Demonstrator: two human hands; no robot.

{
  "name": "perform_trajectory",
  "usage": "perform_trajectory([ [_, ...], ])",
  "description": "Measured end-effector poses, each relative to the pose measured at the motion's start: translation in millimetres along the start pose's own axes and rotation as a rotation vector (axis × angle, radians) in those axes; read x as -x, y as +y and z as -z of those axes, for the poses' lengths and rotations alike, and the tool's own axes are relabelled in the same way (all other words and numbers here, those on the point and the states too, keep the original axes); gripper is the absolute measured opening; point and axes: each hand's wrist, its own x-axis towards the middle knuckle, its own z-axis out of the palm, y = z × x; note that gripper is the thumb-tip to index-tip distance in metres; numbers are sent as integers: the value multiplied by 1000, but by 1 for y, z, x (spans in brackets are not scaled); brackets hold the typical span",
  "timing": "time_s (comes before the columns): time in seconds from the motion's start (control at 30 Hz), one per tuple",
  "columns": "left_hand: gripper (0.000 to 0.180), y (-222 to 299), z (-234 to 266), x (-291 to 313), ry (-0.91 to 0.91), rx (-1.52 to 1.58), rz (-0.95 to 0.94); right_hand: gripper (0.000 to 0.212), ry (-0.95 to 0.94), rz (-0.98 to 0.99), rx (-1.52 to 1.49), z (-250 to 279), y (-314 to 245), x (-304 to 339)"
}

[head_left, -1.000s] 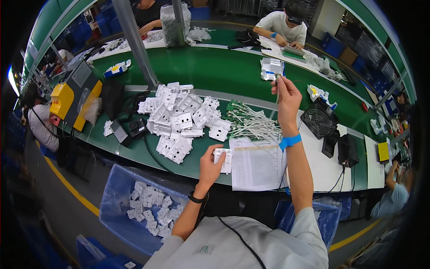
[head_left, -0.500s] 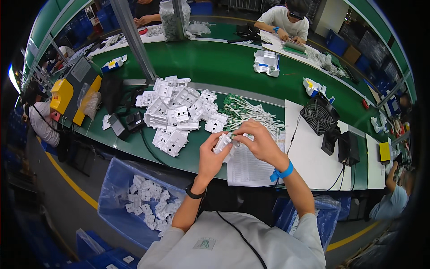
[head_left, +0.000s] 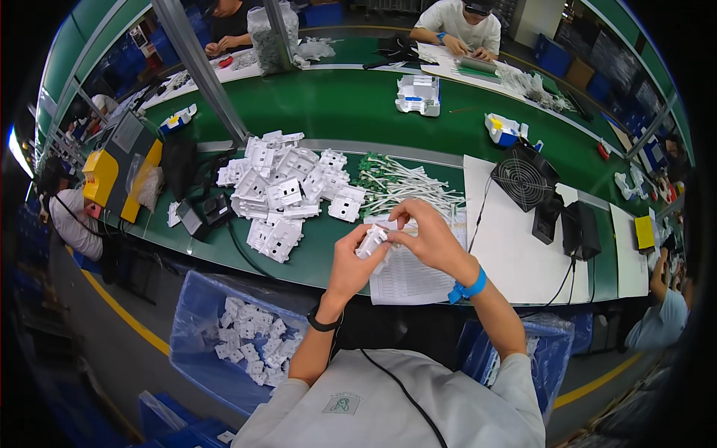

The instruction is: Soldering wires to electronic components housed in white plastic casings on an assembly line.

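My left hand (head_left: 351, 261) is closed round a small white plastic housing (head_left: 373, 242), holding it above the front of the bench. At the housing's right end, my right hand (head_left: 424, 233) has its thumb and fingers pinched together. Whatever they pinch is too small or hidden to make out. Left of my hands lies a heap of white plastic housings (head_left: 287, 193) with small dark square openings. Just beyond my hands is a pile of thin white leads with green ends (head_left: 407, 183). A printed sheet (head_left: 407, 278) lies under my hands.
Blue lined bins with white parts stand below the bench at left (head_left: 187, 328) and right (head_left: 554, 343). On the right sit a round-grilled fan (head_left: 520, 179) and black boxes (head_left: 579, 230). A yellow-grey machine (head_left: 123, 164) is at left. Beyond the green belt (head_left: 328, 97), people work.
The whole view has shifted and turned slightly. My right fingers have moved a little at the housing's right end. My left hand keeps its hold on the housing.
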Motion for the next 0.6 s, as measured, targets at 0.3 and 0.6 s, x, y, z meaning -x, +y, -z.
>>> perform_trajectory([
  [0.3,20,-12,-10,-2,-99,-20,-35,17,-268,-351,-197,18,19,14],
  [0.6,15,-11,-50,-19,47,-4,-20,21,-90,-460,-217,62,14,52],
])
